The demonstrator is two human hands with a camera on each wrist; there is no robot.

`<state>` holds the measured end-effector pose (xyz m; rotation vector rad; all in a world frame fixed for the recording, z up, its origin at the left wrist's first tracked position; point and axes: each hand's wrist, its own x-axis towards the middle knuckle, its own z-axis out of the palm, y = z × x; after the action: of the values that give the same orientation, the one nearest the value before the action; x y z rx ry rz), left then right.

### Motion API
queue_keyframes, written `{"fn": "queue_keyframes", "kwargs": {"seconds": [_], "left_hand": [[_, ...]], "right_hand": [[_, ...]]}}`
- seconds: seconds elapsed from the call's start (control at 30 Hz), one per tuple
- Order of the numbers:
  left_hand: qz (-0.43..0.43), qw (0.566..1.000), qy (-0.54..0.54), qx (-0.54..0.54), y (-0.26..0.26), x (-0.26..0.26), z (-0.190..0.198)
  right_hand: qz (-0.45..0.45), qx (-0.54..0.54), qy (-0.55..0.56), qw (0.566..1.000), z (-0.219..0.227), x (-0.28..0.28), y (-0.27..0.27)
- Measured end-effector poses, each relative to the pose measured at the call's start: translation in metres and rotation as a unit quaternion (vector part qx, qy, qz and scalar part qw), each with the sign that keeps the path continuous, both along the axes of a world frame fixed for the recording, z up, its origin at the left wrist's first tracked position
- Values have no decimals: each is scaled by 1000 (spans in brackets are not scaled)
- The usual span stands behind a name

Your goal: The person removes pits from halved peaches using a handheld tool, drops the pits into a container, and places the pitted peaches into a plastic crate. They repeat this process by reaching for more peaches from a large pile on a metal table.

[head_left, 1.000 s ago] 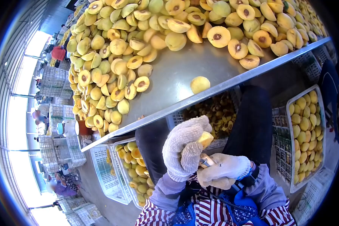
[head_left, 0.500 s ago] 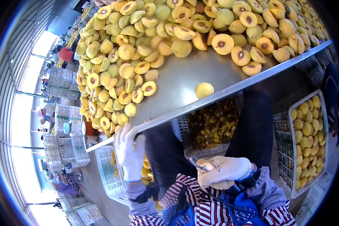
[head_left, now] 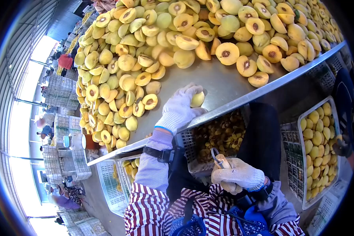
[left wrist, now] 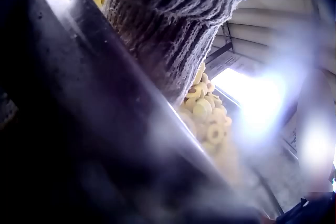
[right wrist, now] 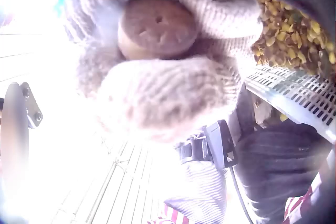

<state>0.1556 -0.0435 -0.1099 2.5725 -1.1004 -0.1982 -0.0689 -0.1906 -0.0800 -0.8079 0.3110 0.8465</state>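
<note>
In the head view my gloved left hand reaches over the metal table's front edge, its fingers round a yellow peach half on the tabletop. The left wrist view has only the knitted glove cuff above the table rim; the fingers are hidden there. Lower down, near my lap, my gloved right hand grips a wooden-handled tool with a curved metal end pointing up and away. The round butt of its wooden handle pokes out between the glove's fingers in the right wrist view.
Halved peaches heap across the metal table. Under its edge, between my knees, sits a crate of brown-and-yellow scraps. Peach-filled crates stand at right and at left. Another person's hand is by the right crate.
My left hand, earlier holding a peach piece beside the tool, swung out left with nothing in it, then moved forward and right onto the lone peach half. The right hand keeps its tool near my lap.
</note>
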Motion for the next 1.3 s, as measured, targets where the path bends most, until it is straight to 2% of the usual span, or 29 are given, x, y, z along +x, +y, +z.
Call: {"fn": "queue_keyframes", "kwargs": {"seconds": [0.1, 0.13, 0.17, 0.2, 0.23, 0.3, 0.37, 0.4, 0.43, 0.53, 0.63, 0.77, 0.83, 0.87, 1.0, 1.1, 1.13, 1.23, 1.3], "left_hand": [[113, 983, 97, 105, -18, 1, 36], [168, 961, 217, -43, -12, 5, 17], [211, 897, 339, -188, -6, -4, 15], [251, 797, 438, -331, -5, -16, 23], [194, 729, 497, -429, 4, -22, 15], [123, 686, 516, -498, 9, -49, 16], [134, 608, 621, -476, 21, -73, 26], [139, 666, 581, -446, 20, -88, 32], [177, 662, 561, -463, 15, -102, 33], [169, 682, 530, -475, 14, -126, 31], [177, 701, 503, -473, 10, -140, 35], [171, 728, 451, -488, 7, -150, 34], [186, 706, 458, -508, 5, -156, 37], [194, 694, 462, -517, 3, -159, 38], [162, 698, 402, -570, -7, -165, 36], [140, 749, 421, -493, -2, -158, 50], [143, 732, 443, -497, -1, -158, 49], [113, 806, 381, -438, 7, -154, 42], [66, 843, 296, -445, 4, -152, 38]], "right_hand": [[-31, -40, -5, 999, 0, 1, 5], [-42, -60, -5, 997, 0, 2, 6], [-51, -78, -10, 996, 0, 1, 5], [-60, -95, -13, 994, 0, 0, 5], [-69, -112, -16, 991, 0, -1, 6], [-93, -124, -17, 988, 1, 0, 9], [-97, -145, -33, 984, 2, 2, 12], [-93, -159, -48, 982, 3, 3, 14], [-90, -174, -63, 979, 4, 3, 15], [-77, -255, -131, 955, -8, 0, 22], [-40, -299, -127, 945, -8, 1, 23], [-63, -313, -160, 934, -13, -4, 27], [-78, -296, -160, 938, -15, -7, 31], [-69, -263, -137, 953, -11, -6, 30], [-50, -128, -68, 988, 8, -3, 21], [4, -36, -40, 999, 6, -2, 12], [31, -6, -32, 999, 3, -3, 9], [62, 107, -11, 992, -8, -8, 5], [55, 200, -18, 978, -16, -13, 6]]}}
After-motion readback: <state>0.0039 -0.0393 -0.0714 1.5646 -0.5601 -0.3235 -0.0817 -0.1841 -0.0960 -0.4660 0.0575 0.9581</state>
